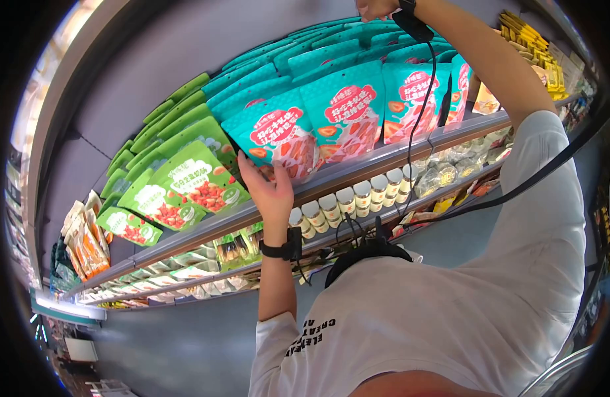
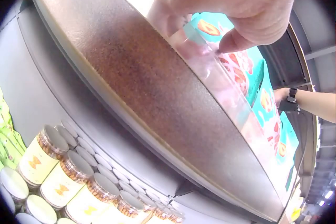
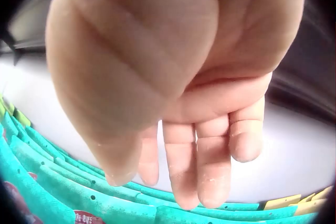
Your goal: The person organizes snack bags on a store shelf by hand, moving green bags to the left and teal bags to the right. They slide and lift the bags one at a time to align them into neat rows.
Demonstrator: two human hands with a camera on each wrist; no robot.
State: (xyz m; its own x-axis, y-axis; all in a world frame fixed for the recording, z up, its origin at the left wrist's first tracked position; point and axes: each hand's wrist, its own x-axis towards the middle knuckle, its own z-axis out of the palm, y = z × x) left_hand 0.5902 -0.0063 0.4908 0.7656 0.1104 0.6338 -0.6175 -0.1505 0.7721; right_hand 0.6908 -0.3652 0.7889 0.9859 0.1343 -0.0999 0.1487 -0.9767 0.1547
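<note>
Left hand (image 1: 273,192) grips the teal foil snack pouch (image 1: 278,135) at the grey shelf lip (image 1: 358,169), frame centre; right hand (image 3: 178,92), fingers straight, hovers over upper-frame pouches.

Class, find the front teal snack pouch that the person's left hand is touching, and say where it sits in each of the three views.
Head: the teal pouch stands left of centre on the upper shelf, with the left hand at its lower edge.
Left wrist: top centre, above the shelf edge, under the fingers.
Right wrist: I cannot tell it apart among the pouch tops.
Shared landmark: the teal pouch row.
</note>
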